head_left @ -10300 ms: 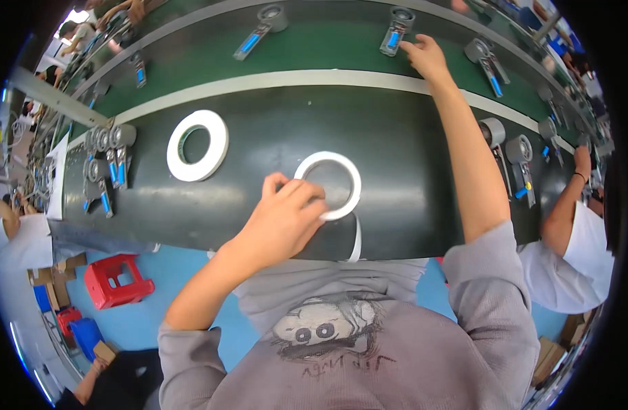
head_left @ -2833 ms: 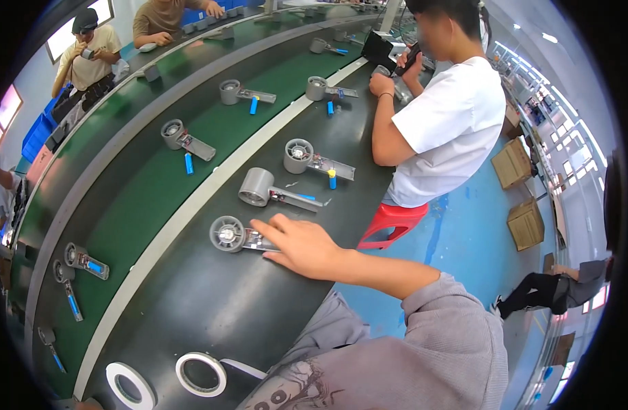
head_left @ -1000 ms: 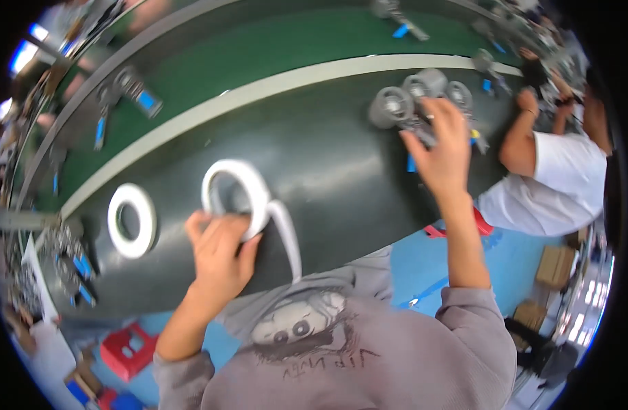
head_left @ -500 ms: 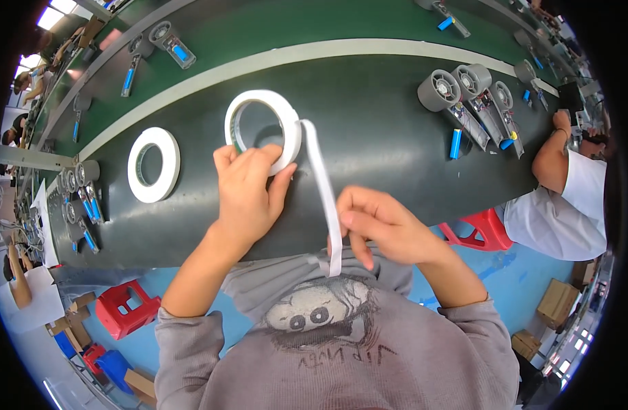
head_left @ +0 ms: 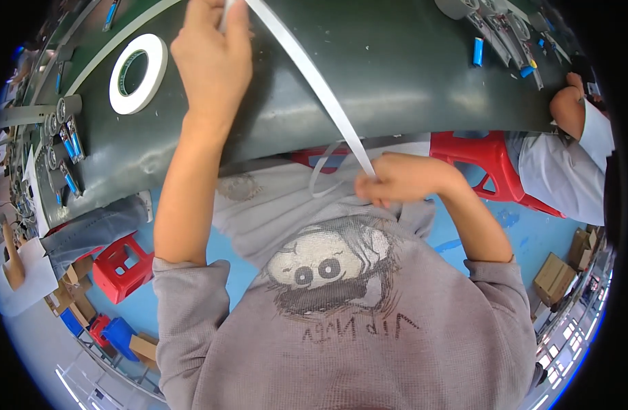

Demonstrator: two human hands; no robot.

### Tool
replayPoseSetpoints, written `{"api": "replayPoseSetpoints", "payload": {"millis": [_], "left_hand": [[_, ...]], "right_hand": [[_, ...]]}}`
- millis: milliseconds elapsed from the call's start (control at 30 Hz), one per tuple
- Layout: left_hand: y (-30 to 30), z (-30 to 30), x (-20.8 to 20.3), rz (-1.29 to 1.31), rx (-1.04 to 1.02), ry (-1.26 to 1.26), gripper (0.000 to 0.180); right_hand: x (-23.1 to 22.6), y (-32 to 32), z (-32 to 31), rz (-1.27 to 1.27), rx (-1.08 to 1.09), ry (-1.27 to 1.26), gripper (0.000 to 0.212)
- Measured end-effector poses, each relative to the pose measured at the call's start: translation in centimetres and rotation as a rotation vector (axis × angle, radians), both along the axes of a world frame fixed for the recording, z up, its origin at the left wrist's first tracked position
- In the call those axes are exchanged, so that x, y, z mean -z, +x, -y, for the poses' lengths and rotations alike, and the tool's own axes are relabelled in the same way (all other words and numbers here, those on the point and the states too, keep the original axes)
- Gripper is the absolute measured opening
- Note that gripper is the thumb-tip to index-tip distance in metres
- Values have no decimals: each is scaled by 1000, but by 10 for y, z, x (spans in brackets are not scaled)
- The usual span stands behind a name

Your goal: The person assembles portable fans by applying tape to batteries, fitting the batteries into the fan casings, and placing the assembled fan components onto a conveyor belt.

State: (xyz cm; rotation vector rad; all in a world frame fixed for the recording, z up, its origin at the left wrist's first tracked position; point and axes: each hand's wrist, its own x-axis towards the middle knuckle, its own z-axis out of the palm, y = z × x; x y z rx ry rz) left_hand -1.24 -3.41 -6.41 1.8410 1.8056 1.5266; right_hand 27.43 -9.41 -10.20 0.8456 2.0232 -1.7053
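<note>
A spare white tape roll (head_left: 137, 74) lies on the dark green desk (head_left: 409, 82). The left hand (head_left: 215, 51) grips something cut off by the top edge. A white tape strip (head_left: 314, 82) runs down to the right hand (head_left: 403, 179), pinched closed. Red stools (head_left: 495, 160) stand on blue floor (head_left: 526, 232).

Bright even overhead light; soft glare on dark belt (head_left: 409, 75); strong fisheye bending, black corners; mostly sharp.
</note>
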Motion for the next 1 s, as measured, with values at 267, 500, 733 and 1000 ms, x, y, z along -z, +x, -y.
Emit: {"api": "replayPoseSetpoints", "payload": {"millis": [267,500,733,1000], "left_hand": [[-3,23,-4,-161,-10,243,35],[15,46,-7,-330,133,-40,37],[11,33,-17,-397,212,-155,38],[18,17,-19,-356,172,-277,23]], "right_hand": [[109,27,-77,-230,712,574,43],[92,-11,-49,-167,155,1075,50],[-87,60,-45,-262,-61,271,57],[-110,142,-377,165,760,1475,35]]}}
